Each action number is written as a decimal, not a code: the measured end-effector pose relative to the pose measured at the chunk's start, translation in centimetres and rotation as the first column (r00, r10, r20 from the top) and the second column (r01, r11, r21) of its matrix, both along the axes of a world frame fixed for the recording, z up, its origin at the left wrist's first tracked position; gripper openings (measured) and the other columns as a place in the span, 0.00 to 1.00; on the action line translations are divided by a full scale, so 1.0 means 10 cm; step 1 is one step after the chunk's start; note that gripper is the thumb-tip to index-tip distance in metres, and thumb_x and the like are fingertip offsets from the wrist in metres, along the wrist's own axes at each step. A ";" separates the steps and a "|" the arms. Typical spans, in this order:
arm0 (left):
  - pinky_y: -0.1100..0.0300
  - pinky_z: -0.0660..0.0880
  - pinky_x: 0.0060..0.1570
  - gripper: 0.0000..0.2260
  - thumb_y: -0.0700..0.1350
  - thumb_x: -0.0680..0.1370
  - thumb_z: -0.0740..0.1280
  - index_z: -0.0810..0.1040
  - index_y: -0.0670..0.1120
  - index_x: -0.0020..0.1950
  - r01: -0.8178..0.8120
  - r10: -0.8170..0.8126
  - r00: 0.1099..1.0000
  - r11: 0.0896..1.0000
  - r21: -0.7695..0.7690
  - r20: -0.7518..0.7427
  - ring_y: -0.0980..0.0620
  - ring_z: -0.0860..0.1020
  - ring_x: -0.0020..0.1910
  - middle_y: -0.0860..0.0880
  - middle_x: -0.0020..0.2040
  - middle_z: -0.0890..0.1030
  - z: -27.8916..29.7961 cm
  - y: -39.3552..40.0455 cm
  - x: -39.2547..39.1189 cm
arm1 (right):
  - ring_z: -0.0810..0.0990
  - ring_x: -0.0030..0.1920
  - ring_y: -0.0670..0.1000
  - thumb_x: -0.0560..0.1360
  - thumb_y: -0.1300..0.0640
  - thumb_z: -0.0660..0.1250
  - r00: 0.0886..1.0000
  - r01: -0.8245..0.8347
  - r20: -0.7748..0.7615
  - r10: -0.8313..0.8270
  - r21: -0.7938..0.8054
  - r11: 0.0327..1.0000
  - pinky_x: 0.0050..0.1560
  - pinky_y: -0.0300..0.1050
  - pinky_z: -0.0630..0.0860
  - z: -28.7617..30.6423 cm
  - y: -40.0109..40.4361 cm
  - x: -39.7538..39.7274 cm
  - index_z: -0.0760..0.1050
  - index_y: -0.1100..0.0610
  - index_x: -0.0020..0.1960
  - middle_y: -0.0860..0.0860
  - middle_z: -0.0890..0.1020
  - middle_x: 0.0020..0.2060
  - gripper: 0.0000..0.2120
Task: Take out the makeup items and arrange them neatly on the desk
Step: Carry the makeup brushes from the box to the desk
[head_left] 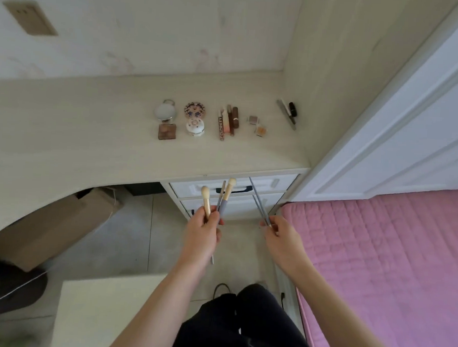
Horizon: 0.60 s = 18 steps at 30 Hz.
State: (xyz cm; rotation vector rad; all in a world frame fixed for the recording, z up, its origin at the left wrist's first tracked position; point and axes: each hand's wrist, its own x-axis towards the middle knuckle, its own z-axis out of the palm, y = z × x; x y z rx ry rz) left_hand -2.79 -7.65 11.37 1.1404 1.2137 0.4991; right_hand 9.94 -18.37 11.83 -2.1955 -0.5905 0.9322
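**Inspector:** Begin with the largest fixtures.

**Assistant:** A pink quilted bed (377, 260) fills the right side. A pale wood-grain desk (92, 129) runs along the wall, with white drawers (229, 190) under its right end. A brown cardboard box (60, 225) sits on the floor beneath the desk.

**Inspector:** Items laid out on the desk?

**Assistant:** All toward the right half, in a loose row. From the left: a round mirror compact (165, 111) with a brown square case (167, 131) just in front of it; a patterned round compact (195, 110) with a white round jar (195, 126) just in front; a cluster of stick-shaped tubes (228, 121) lying side by side, touching; two small square pots (257, 124) near each other; then, apart at the far right, a few slim dark and grey sticks (288, 112) near the side wall.

**Inspector:** The hands?

**Assistant:** Both are raised in front of the drawers, below the desk edge. The left hand (202, 233) grips three makeup brushes (221, 199), fingers curled round the handles, the two pale bristle heads pointing up toward the desk. The right hand (279, 235) pinches two thin grey brushes (258, 201) by their lower ends, shafts angled up and left. The two hands are apart, and neither bundle touches the desk.
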 end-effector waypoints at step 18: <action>0.59 0.76 0.30 0.06 0.37 0.80 0.61 0.77 0.39 0.49 -0.026 0.037 0.998 0.981 -0.190 0.055 0.51 0.76 0.28 0.46 0.35 0.79 -0.03 1.03 1.60 | 0.79 0.39 0.54 0.77 0.64 0.56 0.994 0.016 -0.106 -0.015 0.010 1.000 0.42 0.50 0.77 0.00 1.25 1.49 0.75 0.55 0.52 0.53 0.80 0.40 0.11</action>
